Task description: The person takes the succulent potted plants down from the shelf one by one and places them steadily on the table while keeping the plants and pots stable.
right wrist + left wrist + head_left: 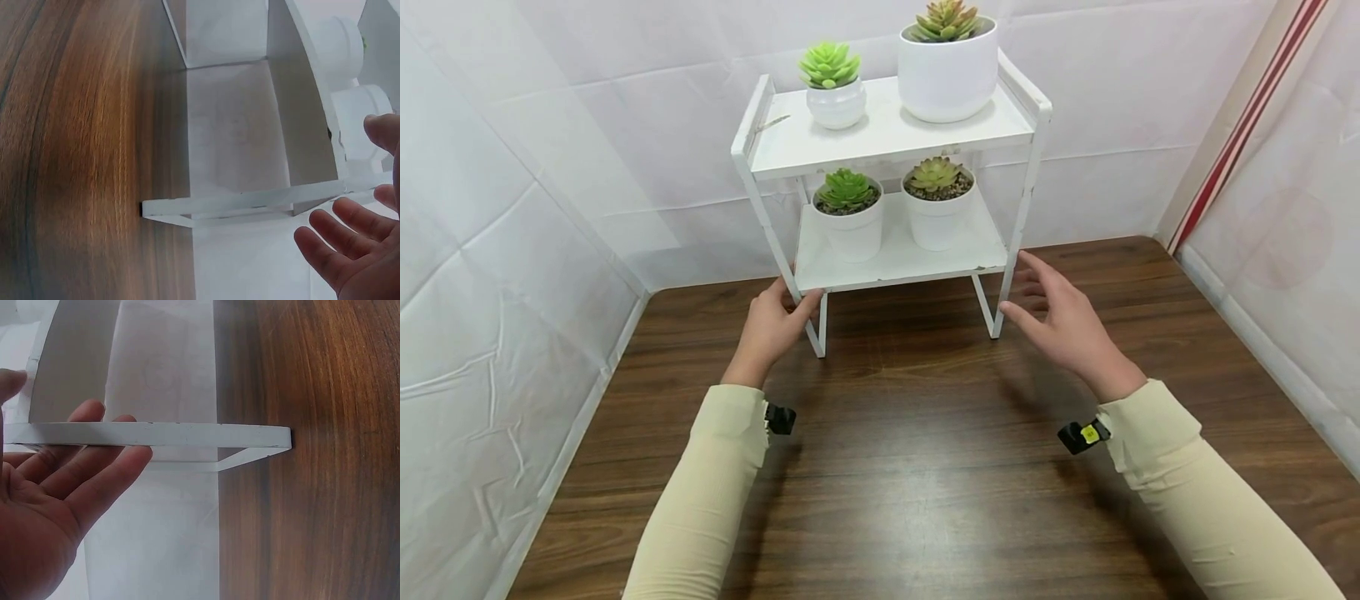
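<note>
A white two-tier rectangular metal-looking rack (895, 265) stands between the relaxed, uncurled fingers of the left hand (772, 329) and right hand (1067, 325), long axis running hand to hand, left fingers nearer, behind its flat front leg (200, 434).

Brown wood-grained tabletop (887, 475) marked by glare, creased white sheeting (497, 275) hung around it, red-striped strip (1247, 129) seen at right

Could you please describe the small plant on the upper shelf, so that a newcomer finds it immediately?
On the brown table stands a white two-tier rack. On its upper tier, the small plant sits left, in a rounded white pot. Its leaves are bright green, whereas the larger pot beside it holds a plant with reddish tips.
</note>
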Motion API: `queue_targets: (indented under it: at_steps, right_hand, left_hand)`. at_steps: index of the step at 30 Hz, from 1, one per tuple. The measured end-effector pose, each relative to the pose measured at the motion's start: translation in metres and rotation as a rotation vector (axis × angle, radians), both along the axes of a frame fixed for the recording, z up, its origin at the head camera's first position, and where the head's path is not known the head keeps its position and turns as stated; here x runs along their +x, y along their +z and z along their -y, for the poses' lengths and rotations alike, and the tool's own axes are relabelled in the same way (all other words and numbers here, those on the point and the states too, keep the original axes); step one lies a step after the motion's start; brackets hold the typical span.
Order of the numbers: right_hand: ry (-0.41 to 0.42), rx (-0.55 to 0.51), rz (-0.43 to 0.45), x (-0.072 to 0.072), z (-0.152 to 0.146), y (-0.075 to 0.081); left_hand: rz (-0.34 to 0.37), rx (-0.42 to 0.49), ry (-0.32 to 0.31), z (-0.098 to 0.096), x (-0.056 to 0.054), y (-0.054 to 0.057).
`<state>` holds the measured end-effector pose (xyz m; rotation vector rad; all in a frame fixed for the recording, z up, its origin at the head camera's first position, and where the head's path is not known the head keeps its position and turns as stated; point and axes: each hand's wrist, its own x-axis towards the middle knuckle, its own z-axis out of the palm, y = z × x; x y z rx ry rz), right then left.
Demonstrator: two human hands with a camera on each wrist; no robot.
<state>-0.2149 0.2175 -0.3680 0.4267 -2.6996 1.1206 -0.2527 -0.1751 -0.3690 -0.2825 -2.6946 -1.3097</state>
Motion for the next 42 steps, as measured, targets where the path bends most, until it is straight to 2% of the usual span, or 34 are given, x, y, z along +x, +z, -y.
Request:
queue_targets:
  at_steps: [9, 16, 27, 42]
  right_hand:
    - [0.002, 0.006, -0.048, 0.004, 0.006, 0.004]
    - [0.006, -0.006, -0.050, 0.007, 0.011, 0.006]
    - [0.006, -0.031, -0.083, 0.006, 0.017, 0.009]
    - [0.008, -0.083, -0.106, 0.006, 0.032, 0.022]
  left_hand:
    - [0.012, 0.000, 0.017, -0.001, -0.002, 0.000]
    - [0.025, -0.036, 0.019, -0.001, -0.001, 0.001]
    - [0.037, -0.034, 0.022, 0.000, -0.002, 0.000]
    - [0.034, -0.032, 0.022, 0.000, -0.003, -0.002]
